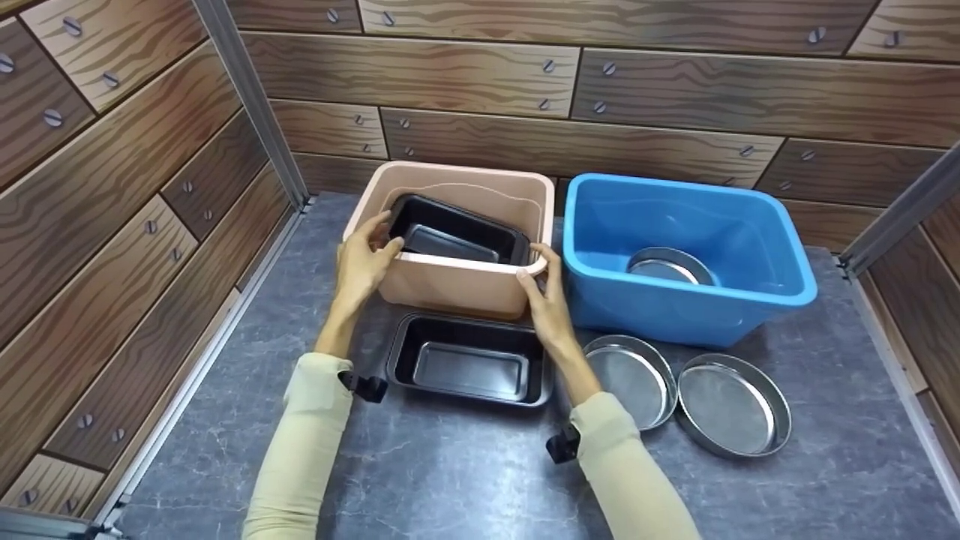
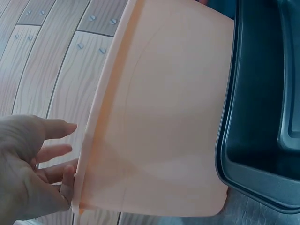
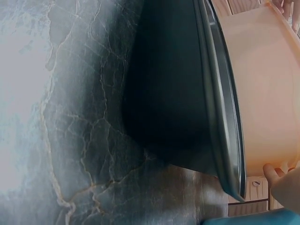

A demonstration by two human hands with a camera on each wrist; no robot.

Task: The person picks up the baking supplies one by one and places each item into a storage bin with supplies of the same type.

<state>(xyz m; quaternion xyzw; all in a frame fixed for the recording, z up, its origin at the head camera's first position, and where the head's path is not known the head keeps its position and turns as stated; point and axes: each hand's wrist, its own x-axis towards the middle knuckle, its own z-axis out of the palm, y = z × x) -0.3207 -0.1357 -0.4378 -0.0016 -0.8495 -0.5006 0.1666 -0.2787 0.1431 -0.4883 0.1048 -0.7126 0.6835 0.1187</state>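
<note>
A peach-coloured plastic bin (image 1: 450, 283) stands between my hands, with a black loaf pan (image 1: 457, 241) lying tilted inside. At the bin's front left corner is my left hand (image 1: 362, 259), its fingers loosely spread above the rim and the thumb touching it. In the left wrist view that hand (image 2: 33, 164) shows gaps between its fingers. My right hand (image 1: 550, 304) grips the front right corner of the bin, thumb on the front wall and fingers over the rim. A second black loaf pan (image 1: 470, 371) lies on the grey tabletop before the bin.
To the right stands a blue bin (image 1: 675, 311) with a round metal pan (image 1: 670, 266) inside. Two more round pans, one (image 1: 630, 379) partly behind the right forearm and another (image 1: 735, 405) beside it, lie in front. Wood-patterned panels (image 1: 480, 75) enclose the marbled tabletop (image 1: 225, 420).
</note>
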